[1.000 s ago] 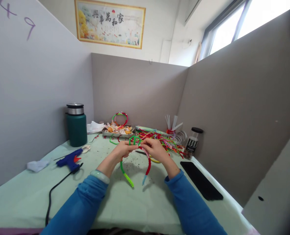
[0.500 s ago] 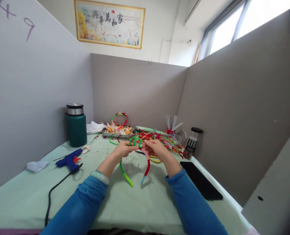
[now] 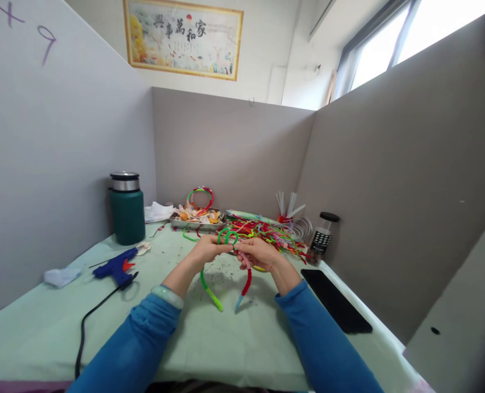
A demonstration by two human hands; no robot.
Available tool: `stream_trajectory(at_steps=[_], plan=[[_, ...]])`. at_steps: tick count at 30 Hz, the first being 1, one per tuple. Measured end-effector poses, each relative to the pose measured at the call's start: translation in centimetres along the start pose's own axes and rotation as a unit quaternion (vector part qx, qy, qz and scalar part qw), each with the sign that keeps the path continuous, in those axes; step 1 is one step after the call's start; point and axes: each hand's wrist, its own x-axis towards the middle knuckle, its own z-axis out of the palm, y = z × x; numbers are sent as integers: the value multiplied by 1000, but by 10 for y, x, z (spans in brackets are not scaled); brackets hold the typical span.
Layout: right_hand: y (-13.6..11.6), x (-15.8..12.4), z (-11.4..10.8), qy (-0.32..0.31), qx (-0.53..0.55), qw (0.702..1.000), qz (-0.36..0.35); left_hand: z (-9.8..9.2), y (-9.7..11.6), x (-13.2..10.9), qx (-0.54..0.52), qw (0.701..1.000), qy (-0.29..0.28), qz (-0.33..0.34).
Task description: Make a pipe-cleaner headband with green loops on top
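Observation:
Between my hands is a headband (image 3: 247, 281) wrapped in fuzzy pipe cleaner, its two ends hanging down over the table. One end is green, the other pink and red with a light blue tip. Green pipe-cleaner loops (image 3: 228, 236) stand up at its top. My left hand (image 3: 207, 250) is closed, pinching the headband at the base of the loops. Just to the right, my right hand (image 3: 259, 253) is closed too, its fingertips pressed on the band against the left fingertips. The fingers hide the exact spot where loops and band meet.
A blue glue gun (image 3: 116, 267) with a black cord and a green flask (image 3: 126, 210) stand left. Behind are a metal tray (image 3: 197, 225) of small pieces, another ring-shaped band (image 3: 212, 197) and a pipe-cleaner heap (image 3: 267, 232). Right lie a jar (image 3: 322, 238) and a black slab (image 3: 336, 301).
My right hand has shifted slightly left and its fingertips have closed in against my left fingertips at the loops' base. The loops have tilted slightly; the headband's ends hang almost unchanged.

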Motion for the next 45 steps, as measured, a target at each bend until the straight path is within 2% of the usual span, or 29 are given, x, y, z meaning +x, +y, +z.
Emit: stream_trajectory(at_steps=[7,14,18,21,24,29,31,32,34,37,40,42,45], plan=[[-7,-6,10,53,-128,983,-118,1,4,-2,-5,1000,11,-15],[-6,-6,7,42,-108,991,-68,1,5,-3,-9,1000,5,-13],[-6,-6,8,32,-131,986,-100,1,5,-3,-10,1000,11,-20],[-8,-8,11,48,-196,970,-134,1,3,-2,-12,999,20,-23],[-9,-10,15,94,-334,919,-189,1,2,-1,-12,999,26,-27],[-5,-8,24,200,-539,776,-258,1,1,0,-16,999,27,-29],[-2,-6,27,222,-573,745,-259,1,0,0,-16,999,27,-27],[-1,-6,27,225,-579,740,-258,0,-1,0,-17,999,26,-26],[-2,-7,24,210,-564,756,-257,-1,-2,0,-21,999,19,-22],[-7,-10,15,161,-469,832,-247,-2,-5,2,-33,999,-3,-19],[-11,-9,8,174,-336,893,-243,-1,-9,4,-36,999,-22,-17],[-11,-5,9,191,-278,907,-251,1,-11,6,-27,999,-34,-12],[-8,0,15,229,-266,896,-271,2,-12,5,-23,998,-62,0]])
